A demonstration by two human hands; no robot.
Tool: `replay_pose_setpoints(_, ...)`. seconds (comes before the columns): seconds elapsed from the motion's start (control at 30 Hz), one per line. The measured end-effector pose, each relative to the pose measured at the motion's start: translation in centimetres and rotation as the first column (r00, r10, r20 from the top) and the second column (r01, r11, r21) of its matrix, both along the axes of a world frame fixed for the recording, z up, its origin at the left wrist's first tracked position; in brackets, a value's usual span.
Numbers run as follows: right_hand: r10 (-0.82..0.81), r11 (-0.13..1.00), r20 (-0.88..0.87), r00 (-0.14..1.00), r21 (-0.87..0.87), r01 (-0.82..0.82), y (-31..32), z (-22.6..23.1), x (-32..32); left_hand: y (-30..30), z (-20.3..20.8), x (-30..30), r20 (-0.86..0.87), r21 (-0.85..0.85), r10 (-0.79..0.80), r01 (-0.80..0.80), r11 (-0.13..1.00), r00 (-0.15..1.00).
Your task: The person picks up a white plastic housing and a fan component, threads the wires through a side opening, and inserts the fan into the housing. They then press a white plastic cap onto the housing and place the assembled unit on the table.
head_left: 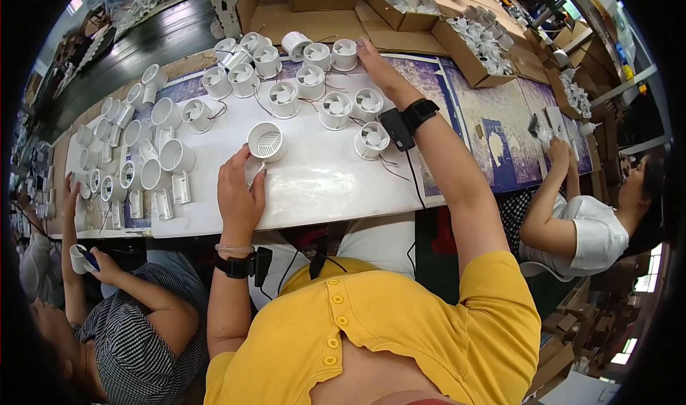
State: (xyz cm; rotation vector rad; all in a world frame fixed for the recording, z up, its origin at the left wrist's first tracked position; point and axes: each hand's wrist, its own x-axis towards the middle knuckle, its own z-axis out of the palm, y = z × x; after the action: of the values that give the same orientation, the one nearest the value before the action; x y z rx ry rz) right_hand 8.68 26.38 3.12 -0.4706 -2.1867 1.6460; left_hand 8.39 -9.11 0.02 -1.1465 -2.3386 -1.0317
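My left hand (239, 194) is at the near edge of the white board, its fingers and thumb closed on the lower part of a round white housing (259, 146). The housing's open end faces up and shows a slatted grille inside. At the far side of the board, my outstretched right hand (375, 63) has its fingers against the right side of a small white fan (344, 56); some fingertips are hidden. Several similar white fans with thin wires stand around it, one of them (372, 140) nearer to me, below my right wrist.
Several open white housings (174, 156) crowd the left of the table. Cardboard boxes of white parts (475, 47) line the far side. A co-worker at the left holds a white part (77, 259) and a dark blue tool; another co-worker (572, 219) sits at the right.
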Motion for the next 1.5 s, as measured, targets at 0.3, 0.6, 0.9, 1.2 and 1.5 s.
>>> replay_pose_setpoints(0.3,0.409,0.907,0.136,0.903,0.053,-0.419,0.5,2.1,8.6,0.0,-0.9,-0.2,0.023,0.031,0.029,-0.03,0.999,0.999)
replay_pose_setpoints(0.6,0.078,0.735,0.229,0.97,0.645,-0.211,-6.1,-1.2,10.1,0.1,-0.4,-0.4,0.019,-0.013,0.017,-0.016,1.0,1.0)
replay_pose_setpoints(0.9,-0.048,0.709,0.136,0.99,0.703,-0.062,-7.7,-2.2,1.2,-0.2,-0.5,0.0,0.031,-0.041,0.024,-0.023,0.999,0.999)
replay_pose_setpoints(1.2,-0.128,0.535,-0.038,0.991,0.839,0.101,-7.6,-2.2,0.7,0.0,-0.2,0.0,0.103,-0.054,0.054,-0.048,0.997,0.993)
replay_pose_setpoints(1.5,0.119,0.647,0.221,0.968,0.722,-0.244,-7.4,0.9,5.2,0.9,2.6,0.6,0.448,-0.198,0.088,0.003,0.98,0.89)
